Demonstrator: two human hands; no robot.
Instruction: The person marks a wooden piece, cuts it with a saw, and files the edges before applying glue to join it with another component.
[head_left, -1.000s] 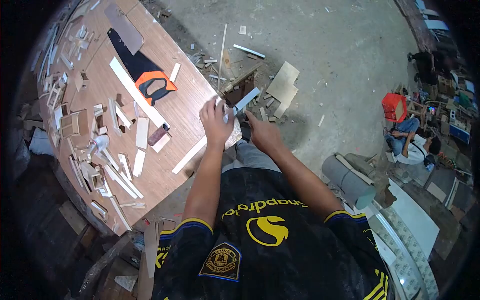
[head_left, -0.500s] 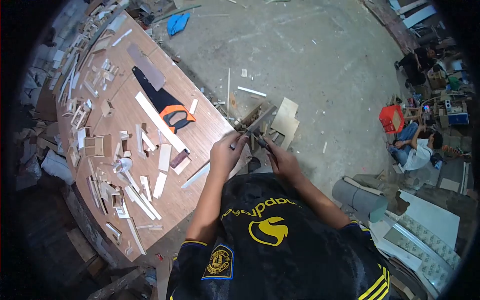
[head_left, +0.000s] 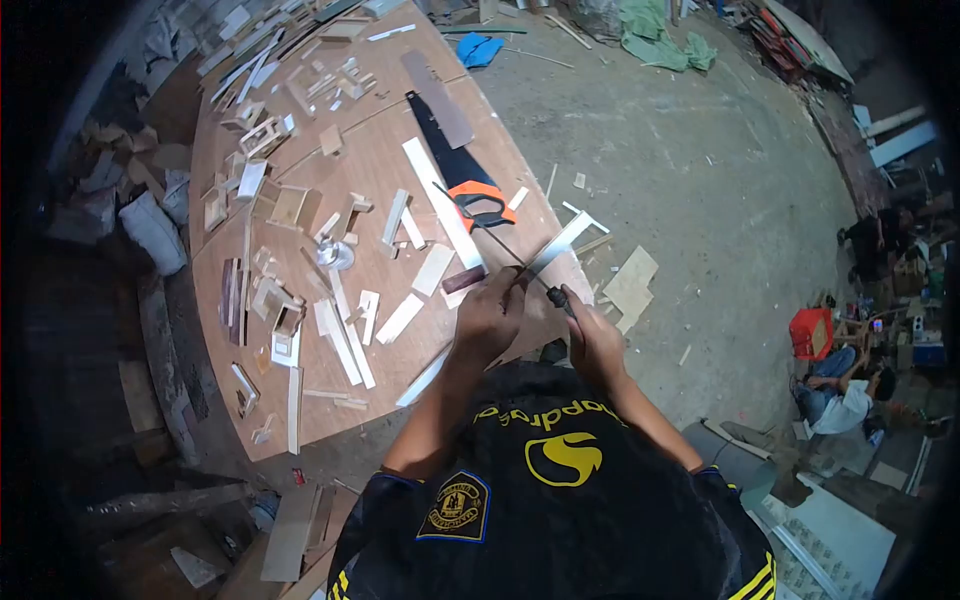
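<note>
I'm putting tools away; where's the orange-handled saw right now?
In the head view's upper middle, the saw lies on the table, a long pale strip at its left and a brown piece at its right.

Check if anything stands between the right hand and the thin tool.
Nothing visible does: the right hand is closed around the tool at its dark end. The left hand is close by, but not between them.

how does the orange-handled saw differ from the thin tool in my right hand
The saw has a broad blade; the thin tool, a narrow shaft. The saw's handle is orange and black, the thin tool's dark. The saw lies on the table; the right hand holds the thin tool. Both have handles.
</note>
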